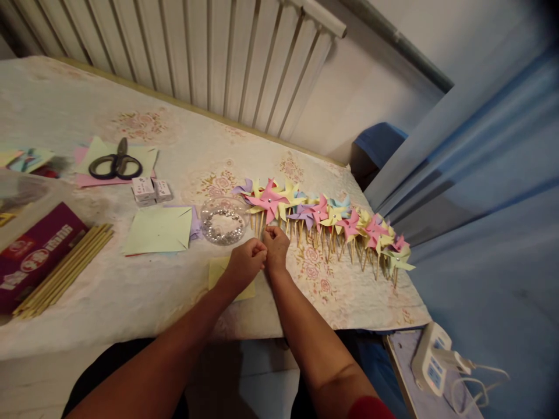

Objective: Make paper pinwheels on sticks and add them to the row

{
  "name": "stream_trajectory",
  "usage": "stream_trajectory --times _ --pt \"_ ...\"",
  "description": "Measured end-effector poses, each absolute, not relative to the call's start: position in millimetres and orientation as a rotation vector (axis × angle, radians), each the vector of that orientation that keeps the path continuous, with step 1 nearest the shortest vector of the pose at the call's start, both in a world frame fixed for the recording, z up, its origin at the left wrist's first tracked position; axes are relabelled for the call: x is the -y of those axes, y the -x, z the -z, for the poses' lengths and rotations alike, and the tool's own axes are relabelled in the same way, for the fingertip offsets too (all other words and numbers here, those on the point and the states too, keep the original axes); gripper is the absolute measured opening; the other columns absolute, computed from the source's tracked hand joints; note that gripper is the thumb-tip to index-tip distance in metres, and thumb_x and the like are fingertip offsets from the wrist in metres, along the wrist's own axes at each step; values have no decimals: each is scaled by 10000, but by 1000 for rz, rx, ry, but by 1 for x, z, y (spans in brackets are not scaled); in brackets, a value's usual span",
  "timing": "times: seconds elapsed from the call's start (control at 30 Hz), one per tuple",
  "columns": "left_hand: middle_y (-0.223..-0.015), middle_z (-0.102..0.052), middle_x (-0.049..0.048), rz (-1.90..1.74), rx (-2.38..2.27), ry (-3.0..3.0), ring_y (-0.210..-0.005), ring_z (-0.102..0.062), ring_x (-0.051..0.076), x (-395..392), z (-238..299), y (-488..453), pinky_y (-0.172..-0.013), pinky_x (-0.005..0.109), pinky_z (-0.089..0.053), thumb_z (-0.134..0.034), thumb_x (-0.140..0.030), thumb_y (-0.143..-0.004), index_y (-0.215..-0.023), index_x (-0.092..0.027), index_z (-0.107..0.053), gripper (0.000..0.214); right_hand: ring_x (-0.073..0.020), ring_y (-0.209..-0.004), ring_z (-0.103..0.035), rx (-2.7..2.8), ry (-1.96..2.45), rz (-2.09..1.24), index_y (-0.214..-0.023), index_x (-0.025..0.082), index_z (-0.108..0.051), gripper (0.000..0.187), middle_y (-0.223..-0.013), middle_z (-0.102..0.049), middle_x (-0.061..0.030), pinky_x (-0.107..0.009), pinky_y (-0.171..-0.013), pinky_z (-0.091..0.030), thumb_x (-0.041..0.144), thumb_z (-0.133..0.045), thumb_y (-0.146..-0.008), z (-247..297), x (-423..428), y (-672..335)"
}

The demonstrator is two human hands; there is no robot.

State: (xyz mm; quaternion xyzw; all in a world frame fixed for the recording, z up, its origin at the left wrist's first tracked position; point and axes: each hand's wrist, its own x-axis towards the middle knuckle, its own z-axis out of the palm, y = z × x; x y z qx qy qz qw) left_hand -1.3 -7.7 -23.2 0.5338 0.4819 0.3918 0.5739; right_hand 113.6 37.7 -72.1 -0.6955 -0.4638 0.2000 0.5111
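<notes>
My left hand (248, 260) and my right hand (276, 247) are close together near the table's front edge, fingers pinched. What lies between the fingers is too small or hidden to make out. Just beyond the right hand, a pink paper pinwheel (267, 199) heads a row of pastel pinwheels (348, 226) on thin sticks, running off to the right. Beyond and left of my left hand is a clear round dish (208, 231) with small shiny metal pieces in it. A yellow paper square (218, 269) lies partly under my left wrist.
Left of the dish lies a stack of slit pale green paper squares (159, 230). Small white boxes (143, 189) and scissors (117, 166) on paper are behind it. Wooden sticks (65, 270) lean by a purple box (39, 256). A power strip (432, 361) sits lower right.
</notes>
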Motion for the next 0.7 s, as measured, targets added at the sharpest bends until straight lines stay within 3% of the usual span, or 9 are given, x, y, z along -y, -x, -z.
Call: stream_trajectory --times 0.7 --pt "-597 -590 -37 -918 -1139 -1275 -497 -563 119 7 24 2 -532 245 -462 -560 -260 -691 -714 -204 -570 61 -164 -685 -573 1134 1829 -418 -753 227 -679 142 -716 -677 16 -279 -703 -435 222 -537 -752 69 -43 -110"
